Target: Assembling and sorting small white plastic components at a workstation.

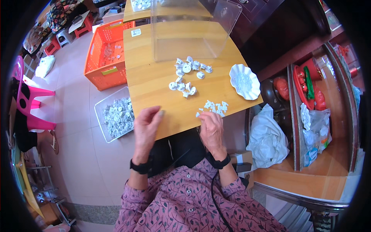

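Note:
My left hand (146, 125) is over the table's near left edge, thumb and forefinger apart, with nothing visible between them; its other fingers are partly hidden. At the near edge, my right hand (211, 125) has its fingers pinched together beside a scatter of small white plastic pieces (219, 108). Whatever lies between those fingertips is too small to make out. Farther up the wooden table (154, 83) sit two loose groups of round white plastic fittings (186, 68). A clear plastic bin (109, 133) full of similar fittings is below my left hand, beside the table.
A scalloped white dish (244, 82) of small clear pieces stands at the table's right. Toward the back is a large transparent box (185, 48). An orange crate (104, 71) adjoins the left edge. White bags (267, 133) and a shelf unit (324, 178) are on the right.

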Tool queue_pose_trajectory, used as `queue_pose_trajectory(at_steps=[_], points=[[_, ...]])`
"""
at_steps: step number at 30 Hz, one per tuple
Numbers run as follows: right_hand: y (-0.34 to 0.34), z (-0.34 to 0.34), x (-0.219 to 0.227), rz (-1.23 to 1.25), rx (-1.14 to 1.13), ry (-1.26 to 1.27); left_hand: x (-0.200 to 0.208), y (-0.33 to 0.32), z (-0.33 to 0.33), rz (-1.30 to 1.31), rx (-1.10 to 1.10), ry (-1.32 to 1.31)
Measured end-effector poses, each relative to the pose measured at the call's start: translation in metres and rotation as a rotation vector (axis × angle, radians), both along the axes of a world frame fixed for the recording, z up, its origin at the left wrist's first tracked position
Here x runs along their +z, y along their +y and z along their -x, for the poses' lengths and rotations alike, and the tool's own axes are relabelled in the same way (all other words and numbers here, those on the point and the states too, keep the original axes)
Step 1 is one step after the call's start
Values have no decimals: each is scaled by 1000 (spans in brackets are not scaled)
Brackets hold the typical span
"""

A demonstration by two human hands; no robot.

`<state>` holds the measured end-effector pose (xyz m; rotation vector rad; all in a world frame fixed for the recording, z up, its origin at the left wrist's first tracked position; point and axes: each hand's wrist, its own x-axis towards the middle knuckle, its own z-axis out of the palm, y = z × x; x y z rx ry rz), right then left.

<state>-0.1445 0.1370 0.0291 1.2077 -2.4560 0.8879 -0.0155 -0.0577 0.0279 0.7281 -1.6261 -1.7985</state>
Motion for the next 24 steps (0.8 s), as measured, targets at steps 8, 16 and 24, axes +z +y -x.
queue_pose_trajectory(at_steps=[8, 16, 24], points=[[13, 5, -12, 43, -90, -12, 10, 17, 78, 441, -87, -201], [16, 9, -11, 131, -140, -33, -10, 15, 101, 639, -114, -219], [15, 10, -10, 11, -151, 31, -17, 18, 104, 795, -70, -231]])
